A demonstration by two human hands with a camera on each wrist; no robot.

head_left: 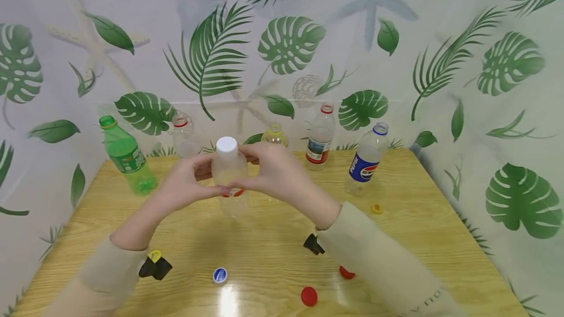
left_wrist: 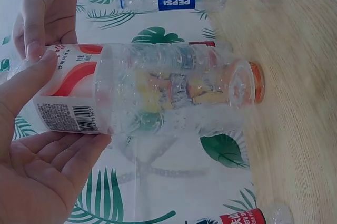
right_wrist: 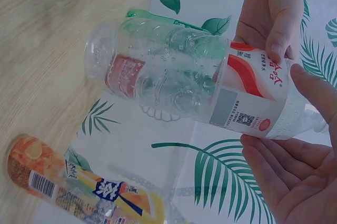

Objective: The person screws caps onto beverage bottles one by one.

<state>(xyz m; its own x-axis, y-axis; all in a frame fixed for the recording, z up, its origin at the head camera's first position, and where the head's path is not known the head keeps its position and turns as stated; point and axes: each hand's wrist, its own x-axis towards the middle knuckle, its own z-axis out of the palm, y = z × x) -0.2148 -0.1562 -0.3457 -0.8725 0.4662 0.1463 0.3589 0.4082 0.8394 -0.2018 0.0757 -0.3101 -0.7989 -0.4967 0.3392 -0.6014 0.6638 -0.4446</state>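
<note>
Between my two hands is a clear plastic bottle [head_left: 230, 172] with a white cap [head_left: 226, 146] and a red-and-white label [right_wrist: 247, 89]. The bottle stands upright over the table [head_left: 264, 253]. My left hand [head_left: 187, 180] grips its left side, thumb across the front and fingers behind. From the right, my right hand [head_left: 273, 170] holds it the same way, its thumb [right_wrist: 316, 87] lying near the label's top edge. Both hands are at label height, below the cap.
Uncapped bottles stand behind: a green bottle [head_left: 128, 155], a red-ringed clear bottle [head_left: 182, 136], a yellow-necked bottle [head_left: 275, 136], another red-ringed bottle [head_left: 320, 136] and a Pepsi bottle [head_left: 367, 160]. Loose caps lie about: a blue cap [head_left: 220, 275], red cap [head_left: 309, 296] and yellow cap [head_left: 376, 208].
</note>
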